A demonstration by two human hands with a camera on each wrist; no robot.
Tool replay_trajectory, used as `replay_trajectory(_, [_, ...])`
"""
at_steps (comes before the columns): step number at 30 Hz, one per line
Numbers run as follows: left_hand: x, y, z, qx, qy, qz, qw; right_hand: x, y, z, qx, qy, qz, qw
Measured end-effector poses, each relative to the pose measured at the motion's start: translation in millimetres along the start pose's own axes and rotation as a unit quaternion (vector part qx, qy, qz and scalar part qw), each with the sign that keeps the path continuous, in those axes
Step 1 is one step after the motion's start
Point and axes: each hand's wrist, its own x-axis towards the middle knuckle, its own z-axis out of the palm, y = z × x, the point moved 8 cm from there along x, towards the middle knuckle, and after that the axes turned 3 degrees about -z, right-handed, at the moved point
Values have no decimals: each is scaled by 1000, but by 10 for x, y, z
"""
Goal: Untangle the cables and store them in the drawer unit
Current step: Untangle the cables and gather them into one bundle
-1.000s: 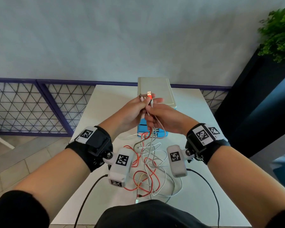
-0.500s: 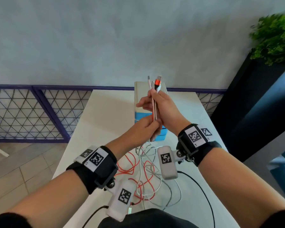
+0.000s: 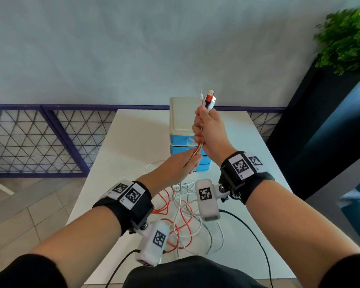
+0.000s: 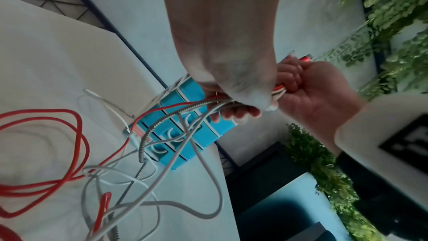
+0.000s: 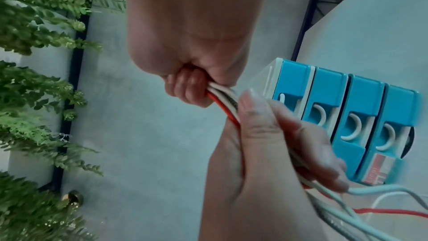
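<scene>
My right hand grips a bundle of cable ends upright in its fist, above the table. A red USB plug and white plugs stick out of its top. Just below it my left hand pinches the same red, white and braided cables. From there the cables hang down into a tangled heap on the white table. The blue and white drawer unit stands behind my hands with its drawers closed.
A purple mesh railing runs along the table's far and left side. A dark planter with a green plant stands at the right. Black leads from the wrist cameras trail over the table's near edge.
My right hand has risen with the plug ends in its fist. My left hand has slid down the cables, away from the right hand, and the bundle is stretched between them.
</scene>
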Motion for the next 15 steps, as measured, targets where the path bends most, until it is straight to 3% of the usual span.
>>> replay_trajectory(4, [60,-146,87,79,-24,2,997,-24,56,-78,-15,16,12,1000])
replay_trajectory(7, [18,-489,136,128,-42,-37,990,-38,-20,-131,0,16,11,1000])
replay_trajectory(12, [-7,-615,49,204,-18,-63,977,-81,-118,-103,7,4,4,1000])
replay_trajectory(15, [12,-758,22,258,-32,-126,957,-86,-233,-59,14,-6,-7,1000])
